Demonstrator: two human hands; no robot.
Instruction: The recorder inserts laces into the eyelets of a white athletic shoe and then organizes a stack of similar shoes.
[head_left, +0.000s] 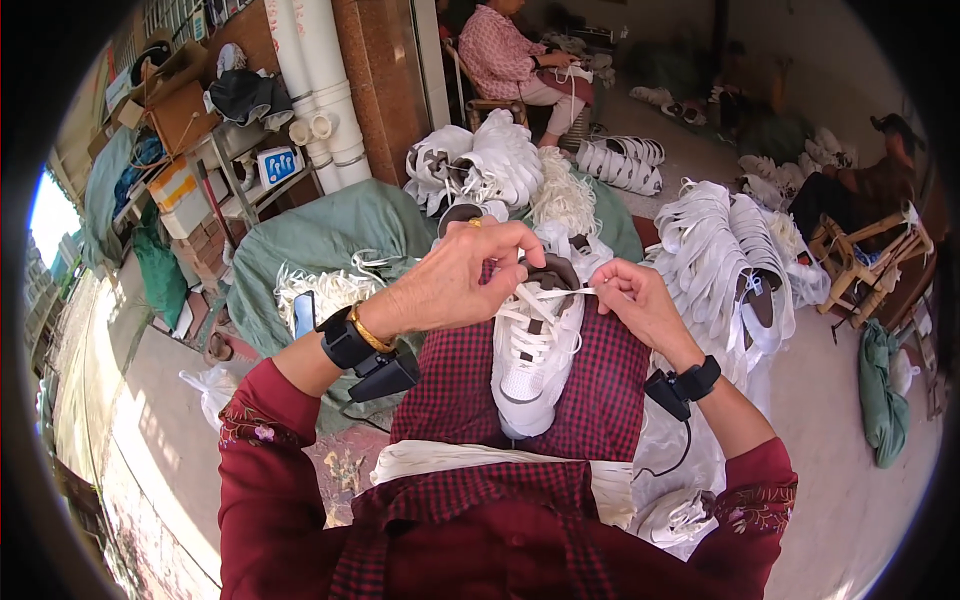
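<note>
A white sneaker (540, 365) rests on my lap, its toe pointing at me and its dark-lined opening facing away. White laces (530, 325) run through its eyelets. My right hand (637, 300), to the right of the shoe's collar, pinches a white shoelace (572, 292) pulled sideways from the top eyelets. Above the tongue and collar, my left hand (465, 275) has its fingers curled and its thumb near the index finger. Whatever lies in the left fingers is too small or hidden to make out.
White laces (440, 458) lie across my checked apron (450, 375). Stacked white shoes (700, 240) stand at the right, with more shoes (490, 160) ahead. Loose laces (325, 290) lie on green cloth (330, 230). A seated person (500, 55) works further back.
</note>
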